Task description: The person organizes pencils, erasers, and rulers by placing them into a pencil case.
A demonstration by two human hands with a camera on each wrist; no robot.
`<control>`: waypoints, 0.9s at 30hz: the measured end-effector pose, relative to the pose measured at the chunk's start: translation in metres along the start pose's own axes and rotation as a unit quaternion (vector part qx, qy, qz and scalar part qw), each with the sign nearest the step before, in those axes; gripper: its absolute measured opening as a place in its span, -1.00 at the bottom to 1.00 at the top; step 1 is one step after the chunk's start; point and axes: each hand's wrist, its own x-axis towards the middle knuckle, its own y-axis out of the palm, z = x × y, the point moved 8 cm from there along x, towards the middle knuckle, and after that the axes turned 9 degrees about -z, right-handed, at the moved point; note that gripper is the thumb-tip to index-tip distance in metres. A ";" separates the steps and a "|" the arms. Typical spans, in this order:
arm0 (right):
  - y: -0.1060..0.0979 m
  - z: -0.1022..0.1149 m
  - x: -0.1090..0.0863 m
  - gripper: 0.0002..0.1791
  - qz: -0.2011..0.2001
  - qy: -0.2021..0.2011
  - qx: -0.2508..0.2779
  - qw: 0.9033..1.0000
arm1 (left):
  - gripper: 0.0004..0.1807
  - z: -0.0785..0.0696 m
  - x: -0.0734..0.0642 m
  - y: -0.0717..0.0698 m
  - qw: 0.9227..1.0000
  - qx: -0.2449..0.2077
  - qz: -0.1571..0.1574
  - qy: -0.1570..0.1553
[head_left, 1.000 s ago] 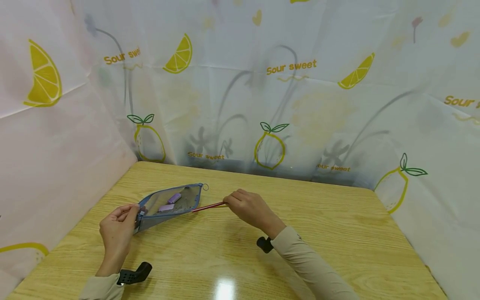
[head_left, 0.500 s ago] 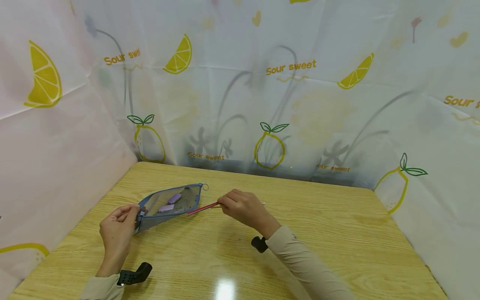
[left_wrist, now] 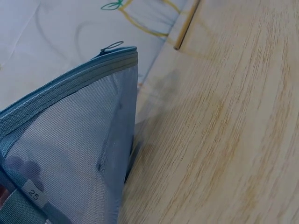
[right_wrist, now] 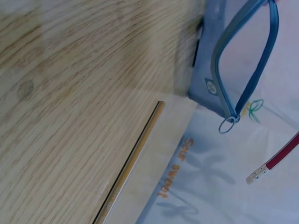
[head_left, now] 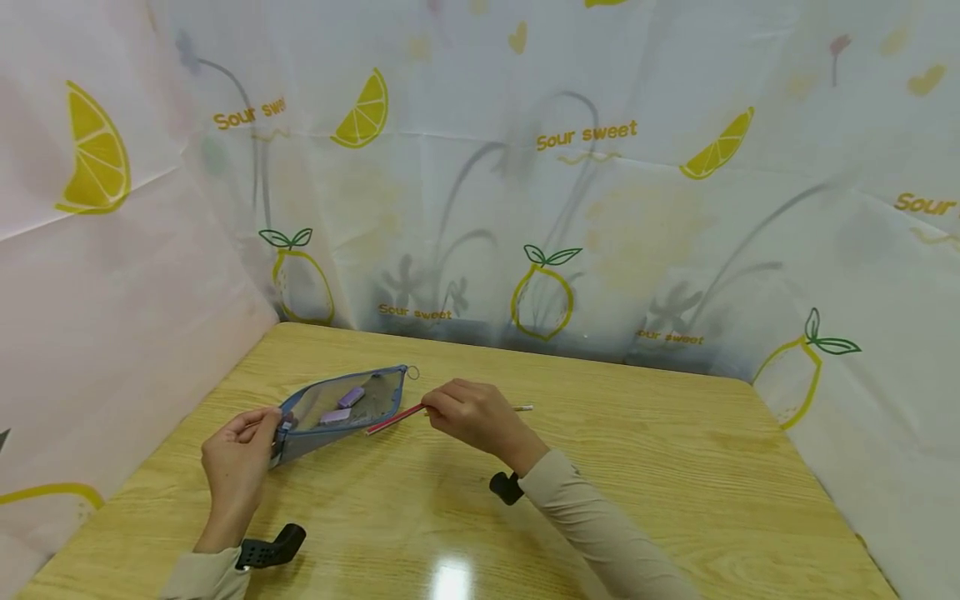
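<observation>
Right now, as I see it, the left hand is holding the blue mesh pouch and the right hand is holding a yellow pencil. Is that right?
Not quite: the right hand holds a red pencil, not a yellow one, as the head view shows. The left hand is indeed holding the blue mesh pouch.
</observation>
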 end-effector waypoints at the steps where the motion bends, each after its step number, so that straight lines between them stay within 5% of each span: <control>1: 0.000 0.001 0.001 -0.89 -0.001 0.000 0.002 1.000 | -0.77 0.000 0.000 0.000 1.000 0.001 0.001 0.000; 18: 0.011 0.013 0.019 -0.91 -0.032 -0.015 0.011 0.999 | -0.81 0.001 -0.003 0.000 0.999 -0.028 0.016 -0.025; 27: 0.016 0.011 0.026 -0.89 -0.033 0.036 0.054 0.997 | -0.82 0.001 -0.005 0.001 0.998 -0.051 0.021 -0.037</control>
